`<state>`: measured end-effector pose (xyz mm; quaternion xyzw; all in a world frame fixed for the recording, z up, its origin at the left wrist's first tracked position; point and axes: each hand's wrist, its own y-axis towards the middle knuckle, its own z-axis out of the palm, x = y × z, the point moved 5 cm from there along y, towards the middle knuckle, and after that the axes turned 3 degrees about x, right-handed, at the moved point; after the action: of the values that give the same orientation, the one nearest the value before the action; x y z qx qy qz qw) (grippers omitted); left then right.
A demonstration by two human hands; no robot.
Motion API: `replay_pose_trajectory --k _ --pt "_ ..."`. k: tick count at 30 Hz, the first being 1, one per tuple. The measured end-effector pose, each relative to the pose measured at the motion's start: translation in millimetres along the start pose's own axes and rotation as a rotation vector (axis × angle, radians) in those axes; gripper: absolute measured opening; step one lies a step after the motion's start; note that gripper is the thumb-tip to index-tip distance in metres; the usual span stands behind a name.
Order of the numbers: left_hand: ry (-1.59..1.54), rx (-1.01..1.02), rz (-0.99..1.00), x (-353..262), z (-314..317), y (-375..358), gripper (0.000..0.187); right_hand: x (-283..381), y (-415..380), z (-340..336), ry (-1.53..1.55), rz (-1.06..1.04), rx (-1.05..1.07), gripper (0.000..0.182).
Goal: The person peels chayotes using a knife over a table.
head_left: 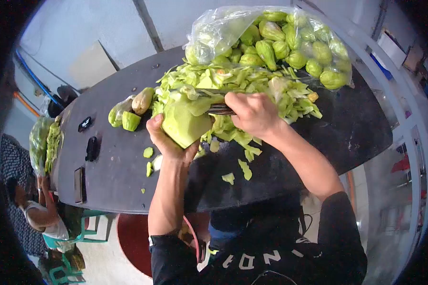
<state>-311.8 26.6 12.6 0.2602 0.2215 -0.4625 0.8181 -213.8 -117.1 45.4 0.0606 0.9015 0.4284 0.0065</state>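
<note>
My left hand (167, 140) is wrapped around a pale green, mostly peeled chayote (185, 124), thumb on its left side. In my right hand (256, 113) is a knife (219, 109) with a dark, banded handle part showing. Its blade lies along the top of the chayote, partly covered by a strip of peel (199, 102). Right behind both hands spreads a big heap of green peelings (280, 90). A few loose scraps (244, 169) lie on the dark table (123, 175) below my right forearm.
A clear plastic bag of whole chayotes (280, 47) stands at the back right. To the left sit several chayotes (142, 100), one cut. Dark small objects (92, 148) and a phone-like slab (79, 184) lie near the left edge. Another person (45, 216) sits at far left, holding bagged greens (40, 142).
</note>
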Motion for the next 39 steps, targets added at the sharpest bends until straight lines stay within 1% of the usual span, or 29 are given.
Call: replay_pose_trajectory --k 2,3,4,5,7,8,9,11,12,13,15,16,17,18,19,21,22,23,24,25,27,29,30,31,33,34,35,37,39 --pt "0.004 0.025 0.009 -1 2 -1 0.073 1 0 -2 -0.008 0.007 0.007 0.009" --pt "0.012 0.039 0.009 -2 0 -1 0.074 1 -2 -2 -0.018 0.019 0.050 0.017" --pt "0.014 0.035 0.013 -2 -3 -1 0.080 1 -5 1 -0.025 0.039 0.094 0.025" --pt "0.016 0.032 0.010 -2 -5 1 0.080 -2 -4 4 -0.023 0.042 0.095 0.025" --pt "0.025 0.070 -0.054 1 -6 0 0.081 -26 -5 19 -0.047 0.310 0.254 0.024" --pt "0.016 0.144 -0.058 0 4 -2 0.077 -40 -6 18 -0.050 0.356 0.273 0.022" --pt "0.024 0.160 -0.057 -3 7 3 0.077 -42 -5 13 -0.056 0.357 0.257 0.022" --pt "-0.114 0.090 -0.039 -3 1 7 0.074 -47 -9 6 0.011 0.444 0.206 0.021" --pt "-0.254 -0.078 0.007 -4 3 8 0.069 -46 -9 3 0.000 0.458 0.191 0.020" --pt "-0.271 -0.117 0.005 -3 2 8 0.065 -45 -10 3 0.007 0.456 0.204 0.020" --pt "-0.259 -0.041 -0.036 -5 -15 10 0.064 -45 -11 2 -0.057 0.436 0.199 0.019" --pt "-0.255 -0.045 -0.031 -6 -18 10 0.064 -40 -11 3 -0.046 0.318 0.107 0.018" --pt "-0.198 -0.107 -0.025 -6 -22 11 0.061 -37 -11 4 -0.044 0.315 0.103 0.018" --pt "-0.141 -0.167 -0.018 -7 -22 11 0.059 -23 -9 2 -0.062 0.166 0.053 0.013" --pt "-0.141 -0.163 -0.014 -5 -17 13 0.059 -9 -8 -1 -0.082 0.016 0.001 0.009" --pt "-0.118 -0.245 0.062 -5 -14 11 0.057 16 -6 -7 -0.124 -0.135 -0.021 0.011" --pt "-0.155 -0.161 0.022 -3 -20 8 0.058 27 -4 -9 -0.133 -0.177 -0.042 0.011" --pt "-0.099 -0.137 0.009 -1 -24 8 0.059 36 -2 -9 -0.141 -0.219 -0.062 0.011" --pt "-0.166 -0.047 -0.027 2 -22 10 0.060 43 -3 -8 -0.138 -0.258 -0.067 0.010" --pt "-0.232 0.043 -0.063 4 -18 11 0.061 49 -3 -9 -0.090 -0.301 -0.114 0.011" --pt "-0.223 0.013 -0.049 6 -13 9 0.063 55 -1 -10 -0.088 -0.318 -0.124 0.011" --pt "-0.132 -0.034 -0.045 6 -12 10 0.061 58 -2 -7 -0.096 -0.325 -0.141 0.011" --pt "-0.210 0.136 -0.052 5 -12 12 0.064 59 -2 -7 -0.105 -0.332 -0.161 0.011" --pt "-0.210 0.134 -0.051 5 -18 13 0.064 59 -2 -9 -0.103 -0.332 -0.160 0.011" --pt "-0.221 0.020 -0.059 5 -24 12 0.063 54 1 -14 -0.054 -0.281 -0.089 0.011" --pt "-0.037 -0.343 0.041 1 -25 4 0.058 40 -1 -3 -0.070 -0.201 -0.027 0.008" --pt "-0.112 -0.223 0.075 0 -20 7 0.055 29 0 -4 -0.013 -0.145 0.004 0.009" --pt "-0.081 -0.173 0.038 -4 -13 6 0.056 24 -2 -5 -0.022 -0.122 -0.030 0.009" --pt "-0.061 -0.173 0.051 -8 -8 3 0.057 25 -3 -13 -0.004 -0.117 -0.008 0.009"
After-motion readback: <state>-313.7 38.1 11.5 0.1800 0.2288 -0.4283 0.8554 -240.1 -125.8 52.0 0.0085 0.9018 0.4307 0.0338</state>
